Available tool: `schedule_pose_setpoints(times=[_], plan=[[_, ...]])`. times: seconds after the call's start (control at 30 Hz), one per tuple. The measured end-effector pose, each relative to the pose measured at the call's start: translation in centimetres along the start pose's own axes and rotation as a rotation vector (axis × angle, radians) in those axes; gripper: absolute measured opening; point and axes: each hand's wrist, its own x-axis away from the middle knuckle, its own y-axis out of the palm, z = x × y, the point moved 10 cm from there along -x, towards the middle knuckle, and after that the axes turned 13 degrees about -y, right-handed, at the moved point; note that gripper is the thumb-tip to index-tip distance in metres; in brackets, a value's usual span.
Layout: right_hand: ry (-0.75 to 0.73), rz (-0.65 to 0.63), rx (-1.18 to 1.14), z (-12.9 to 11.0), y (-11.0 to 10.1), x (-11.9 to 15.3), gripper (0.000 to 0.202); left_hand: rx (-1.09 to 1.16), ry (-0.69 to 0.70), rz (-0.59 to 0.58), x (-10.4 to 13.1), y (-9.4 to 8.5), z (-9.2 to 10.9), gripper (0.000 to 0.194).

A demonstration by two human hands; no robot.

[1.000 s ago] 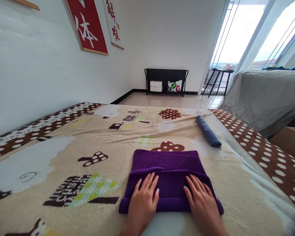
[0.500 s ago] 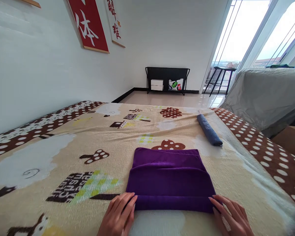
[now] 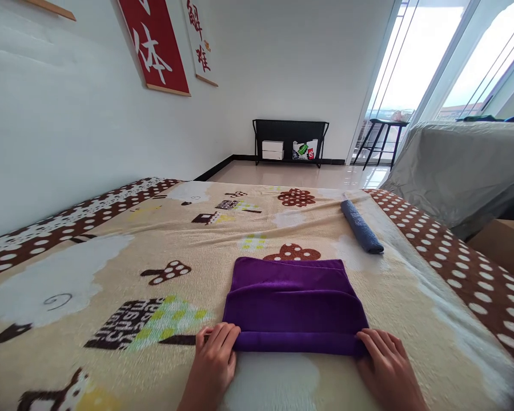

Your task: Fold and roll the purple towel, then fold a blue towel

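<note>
A purple cloth [image 3: 295, 308] lies on the patterned blanket in front of me, its near edge turned over into a narrow roll. My left hand [image 3: 214, 354] grips the left end of that rolled edge, fingers curled over it. At the opposite end, my right hand [image 3: 383, 357] pinches the roll with the thumb tucked beneath. The far part of the cloth lies flat with a few creases. Beyond it to the right rests a rolled blue towel [image 3: 362, 226], which neither hand touches.
The blanket [image 3: 124, 257] has sheep and mushroom prints and a brown dotted border. Past its far edge stands a low black rack [image 3: 290, 130] against the wall. A covered piece of furniture [image 3: 475, 165] and a dark stool [image 3: 381, 137] are on the right.
Both hands have moved slightly forward, away from me, and their fingers have closed more around the near edge. That edge has rolled a little farther up the cloth.
</note>
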Motion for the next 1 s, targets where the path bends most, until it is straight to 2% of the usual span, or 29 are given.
schedule_pose_setpoints(times=[0.13,0.23,0.4,0.5,0.57,0.63,0.7,0.77,0.8,0.87,1.0], plan=[[-0.026,-0.064,-0.041,0.0,0.2,-1.8,0.024,-0.019,-0.035,-0.061,-0.6,0.2,0.0,0.039],[-0.025,-0.123,-0.084,-0.4,0.0,-1.9,0.020,-0.040,-0.059,-0.076,0.0,-0.4,-0.6,0.037],[0.019,-0.188,-0.127,-0.8,-0.3,-0.4,0.020,-0.086,0.028,-0.273,2.1,-0.2,-1.4,0.036],[0.033,-0.145,-0.043,-1.4,-0.8,-0.9,0.021,-0.176,0.008,-0.229,2.0,-0.2,-0.9,0.036],[0.041,-0.062,-0.003,-2.7,-1.2,-2.3,0.027,-0.214,0.003,-0.118,1.5,0.0,1.1,0.037],[-0.066,0.010,-0.070,-5.9,-1.0,-4.4,0.037,-0.176,0.116,-0.024,1.4,0.9,5.2,0.042],[-0.240,0.054,-0.184,-9.8,-0.5,-6.1,0.045,-0.107,0.288,0.009,2.0,2.3,9.5,0.045],[-0.327,0.059,-0.225,-12.1,0.1,-6.7,0.048,-0.079,0.390,-0.009,2.6,3.6,11.9,0.043],[-0.321,0.053,-0.205,-12.2,0.4,-6.6,0.047,-0.086,0.397,-0.017,2.8,3.9,12.0,0.042],[-0.279,0.020,-0.128,-10.9,0.9,-5.4,0.045,-0.123,0.372,-0.033,2.9,3.9,10.4,0.041],[-0.201,-0.037,0.012,-6.0,0.5,-1.6,0.054,-0.189,0.307,-0.067,2.9,2.2,4.5,0.044]])
